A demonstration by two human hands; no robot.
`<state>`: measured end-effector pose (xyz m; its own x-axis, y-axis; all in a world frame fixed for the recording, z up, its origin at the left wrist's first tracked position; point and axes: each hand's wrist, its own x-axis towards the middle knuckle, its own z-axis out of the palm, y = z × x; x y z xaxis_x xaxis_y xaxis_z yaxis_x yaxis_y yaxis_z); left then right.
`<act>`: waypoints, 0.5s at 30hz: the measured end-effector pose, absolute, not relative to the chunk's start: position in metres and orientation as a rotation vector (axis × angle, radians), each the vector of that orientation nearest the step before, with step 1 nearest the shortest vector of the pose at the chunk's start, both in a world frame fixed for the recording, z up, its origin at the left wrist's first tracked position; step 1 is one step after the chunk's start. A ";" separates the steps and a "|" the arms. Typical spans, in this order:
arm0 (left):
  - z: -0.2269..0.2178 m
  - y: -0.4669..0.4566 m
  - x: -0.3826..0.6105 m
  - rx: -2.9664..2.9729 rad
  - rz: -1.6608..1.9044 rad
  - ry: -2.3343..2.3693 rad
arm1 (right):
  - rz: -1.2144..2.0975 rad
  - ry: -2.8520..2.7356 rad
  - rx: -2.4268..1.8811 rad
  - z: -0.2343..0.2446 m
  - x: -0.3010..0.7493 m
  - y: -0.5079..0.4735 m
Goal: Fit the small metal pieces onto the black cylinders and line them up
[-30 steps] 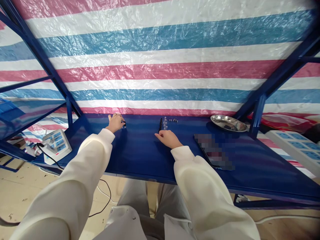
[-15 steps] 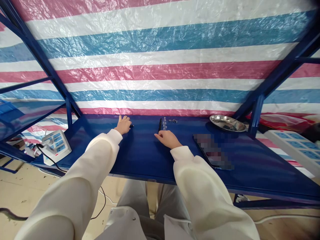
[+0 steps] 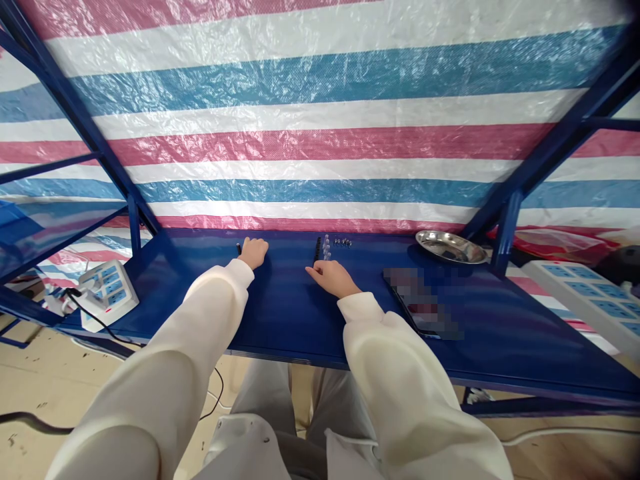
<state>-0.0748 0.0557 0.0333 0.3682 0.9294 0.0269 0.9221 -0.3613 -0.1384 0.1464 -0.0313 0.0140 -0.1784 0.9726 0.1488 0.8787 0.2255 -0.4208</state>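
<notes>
My left hand [image 3: 254, 252] rests at the back of the blue table with its fingers curled closed; whatever is under them is hidden. Just left of it stands a small black piece [image 3: 239, 249]. My right hand [image 3: 334, 277] lies on the table nearer the middle, fingers folded in and thumb side to the left. Anything inside it cannot be made out. Right behind this hand runs a row of small black pieces [image 3: 317, 249]. Beside that is a row of small clear pieces [image 3: 327, 245], and further right a short line of small shiny metal pieces [image 3: 343, 242].
A round steel dish [image 3: 450, 247] sits at the back right, with a phone [image 3: 417, 303] in front of it, partly blurred. Power strips stand left [image 3: 111, 293] and right [image 3: 585, 293]. Blue frame posts slope up on both sides before a striped tarp [image 3: 320, 143].
My left hand has shifted slightly right and turned. A black piece shows on its left side now, where before one showed on its right. My right hand stays by the rows.
</notes>
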 end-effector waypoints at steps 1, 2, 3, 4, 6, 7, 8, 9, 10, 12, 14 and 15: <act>0.032 0.055 -0.075 -2.492 0.036 -1.707 | 0.338 -2.122 -1.707 0.014 0.146 -0.031; 0.031 0.054 -0.074 -2.503 -0.042 -1.725 | 0.338 -2.119 -1.701 0.013 0.146 -0.031; 0.029 0.052 -0.074 -2.520 -0.150 -1.751 | 0.340 -2.117 -1.692 0.012 0.145 -0.030; 0.027 0.050 -0.073 -2.543 -0.289 -1.786 | 0.346 -2.114 -1.679 0.011 0.145 -0.030; 0.024 0.044 -0.070 -2.587 -0.640 -1.889 | 0.372 -2.104 -1.640 0.010 0.143 -0.030; 0.021 0.040 -0.067 -2.600 -0.844 -1.943 | 0.391 -2.093 -1.618 0.010 0.142 -0.030; 0.019 0.037 -0.064 -2.605 -1.055 -1.986 | 0.415 -2.077 -1.596 0.010 0.141 -0.030; 0.016 0.033 -0.060 -2.602 -1.268 -2.006 | 0.440 -2.054 -1.576 0.010 0.140 -0.031; 0.013 0.028 -0.055 -2.593 -1.473 -1.998 | 0.467 -2.030 -1.558 0.009 0.139 -0.031; 0.007 0.020 -0.046 -2.583 -1.831 -1.927 | 0.522 -1.983 -1.525 0.008 0.138 -0.031; 0.002 0.011 -0.038 -2.613 -2.104 -1.862 | 0.565 -1.951 -1.503 0.006 0.138 -0.030; 0.000 0.007 -0.035 -2.650 -2.211 -1.839 | 0.578 -1.939 -1.497 0.005 0.138 -0.029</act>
<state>-0.0349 0.0071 0.0003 0.0705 0.9408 0.3315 0.1547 -0.3386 0.9281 0.1377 -0.0294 0.0046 -0.1707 0.9642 0.2028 0.6958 0.2637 -0.6681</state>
